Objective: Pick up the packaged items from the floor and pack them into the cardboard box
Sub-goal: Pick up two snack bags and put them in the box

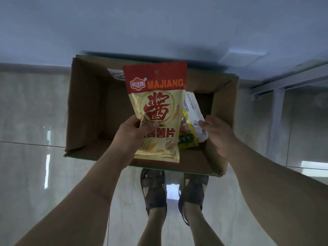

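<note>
The left hand (137,132) grips the chips bag (156,110) at its lower edge, holding it flat above the cardboard box (85,103), probably to lay it in. Its long axis runs away from the person, red top far. The right hand (217,134) seems to touch, fingers loose, a white packet (194,110) inside.

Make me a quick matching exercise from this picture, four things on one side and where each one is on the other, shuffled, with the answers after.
Things
1. red and cream MAJIANG chip bag
2. white plastic packet
3. yellow and green packet
4. brown cardboard box

Places
A. standing on the tiled floor
B. inside the box, at its right wall
C. held over the box in the left hand
D. inside the box, beside the white packet

Pairs: 1-C, 2-B, 3-D, 4-A
</note>
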